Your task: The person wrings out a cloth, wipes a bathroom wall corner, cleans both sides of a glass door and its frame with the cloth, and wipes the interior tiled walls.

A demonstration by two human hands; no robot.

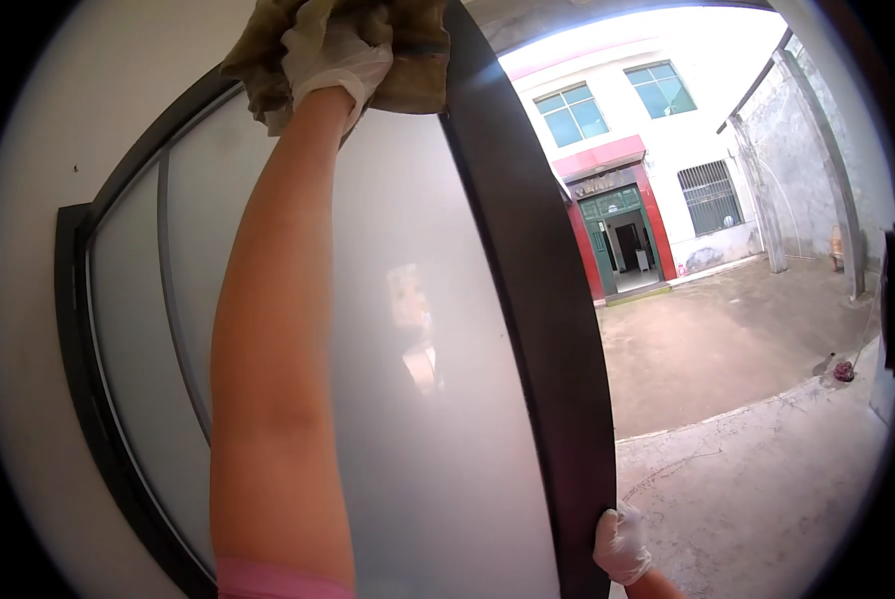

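Note:
A frosted glass panel (pixel 438 329) fills the middle of the view, set in a dark door frame (pixel 527 329). Stretched far up, my left hand (pixel 338 55), in a thin whitish glove, holds a crumpled olive-brown cloth (pixel 418 70) against the top of the panel. The cloth spreads out on both sides of the hand and partly covers its fingers. Low on the right, my right hand (pixel 623 545), also gloved, is closed around the outer edge of the door; some of its fingers are hidden.
A pale wall (pixel 28 299) borders the door on the left. Through the opening on the right lies a concrete yard (pixel 717 349), with a white building (pixel 592 150) and its red-framed doorway behind. A small dark red object (pixel 844 371) rests on the ground at far right.

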